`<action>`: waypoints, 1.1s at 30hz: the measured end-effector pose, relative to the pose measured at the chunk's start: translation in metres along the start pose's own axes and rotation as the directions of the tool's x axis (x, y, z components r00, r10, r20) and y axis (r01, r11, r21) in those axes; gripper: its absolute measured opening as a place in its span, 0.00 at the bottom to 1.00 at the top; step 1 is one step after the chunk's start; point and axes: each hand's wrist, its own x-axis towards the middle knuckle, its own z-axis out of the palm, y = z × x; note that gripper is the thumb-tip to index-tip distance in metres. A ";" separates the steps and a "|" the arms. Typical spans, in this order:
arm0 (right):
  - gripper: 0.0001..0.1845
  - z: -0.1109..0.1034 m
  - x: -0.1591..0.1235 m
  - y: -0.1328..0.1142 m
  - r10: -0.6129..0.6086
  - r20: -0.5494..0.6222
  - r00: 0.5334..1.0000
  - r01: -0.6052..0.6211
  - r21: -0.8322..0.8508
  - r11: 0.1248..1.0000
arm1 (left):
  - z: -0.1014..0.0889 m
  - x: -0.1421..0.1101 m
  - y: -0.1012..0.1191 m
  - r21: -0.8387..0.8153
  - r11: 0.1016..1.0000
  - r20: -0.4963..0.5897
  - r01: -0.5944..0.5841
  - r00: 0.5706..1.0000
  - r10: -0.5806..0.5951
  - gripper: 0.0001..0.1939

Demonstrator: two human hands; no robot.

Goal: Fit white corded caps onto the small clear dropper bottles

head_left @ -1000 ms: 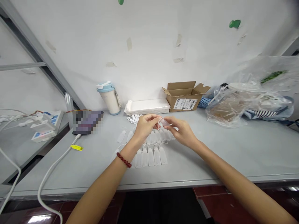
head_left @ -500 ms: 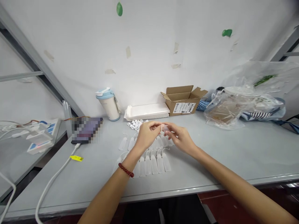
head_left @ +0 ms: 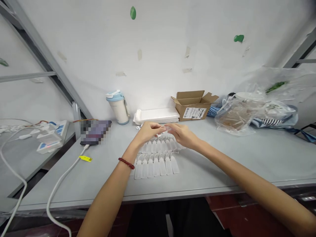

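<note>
My left hand [head_left: 148, 132] and my right hand [head_left: 183, 134] meet above the middle of the table, fingers closed in a pinch. Between their fingertips is a small translucent plastic piece [head_left: 166, 127], mostly covered by the fingers. Below lie two rows of flat, translucent white plastic pieces [head_left: 156, 168], narrowed at the top, with thin white loops. The far row is partly hidden by my hands. Just past my left hand, a few small white caps [head_left: 138, 127] show; the fingers cover the rest of that pile.
Behind my hands are a stack of white flat packs [head_left: 158, 115] and an open cardboard box [head_left: 194, 107]. A blue-lidded cup [head_left: 118, 108] and a phone [head_left: 97, 131] on a white cable [head_left: 61, 176] are left. Clear plastic bags [head_left: 237, 115] lie right.
Both hands have moved slightly up and left in view, still together around the small piece. More of the two rows shows now, while the white caps are more covered. The view has shifted a little.
</note>
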 end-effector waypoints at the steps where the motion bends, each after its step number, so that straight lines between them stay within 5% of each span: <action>1: 0.15 -0.002 0.002 0.004 0.030 -0.032 0.999 -0.030 0.009 1.000 | -0.005 0.001 -0.002 0.025 1.000 -0.035 0.006 0.999 -0.005 0.15; 6: 0.15 -0.004 -0.009 0.020 0.304 -0.224 0.926 -0.244 0.259 0.934 | -0.017 0.007 -0.014 0.343 0.939 -0.227 0.017 0.972 0.065 0.12; 12: 0.13 -0.003 -0.021 0.021 0.212 -0.261 0.942 -0.186 0.120 0.975 | 0.005 0.009 -0.028 0.687 0.713 0.058 -0.141 0.989 0.139 0.11; 16: 0.12 0.001 -0.021 0.020 0.063 -0.218 0.974 -0.073 -0.039 0.997 | 0.014 0.011 -0.035 0.672 0.695 0.173 -0.256 0.967 0.188 0.12; 21: 0.13 0.005 -0.024 0.018 0.045 -0.163 0.986 -0.058 -0.075 0.996 | 0.014 0.011 -0.037 0.735 0.632 0.216 -0.246 0.968 0.126 0.15; 30: 0.13 0.007 -0.024 0.016 0.087 -0.110 0.990 -0.093 -0.049 0.994 | 0.010 0.001 -0.014 0.701 0.689 0.082 -0.183 0.981 0.177 0.13; 33: 0.13 0.007 -0.024 0.016 0.092 -0.088 0.992 -0.096 -0.044 0.994 | 0.009 0.000 -0.017 0.760 0.633 0.057 -0.146 0.986 0.159 0.15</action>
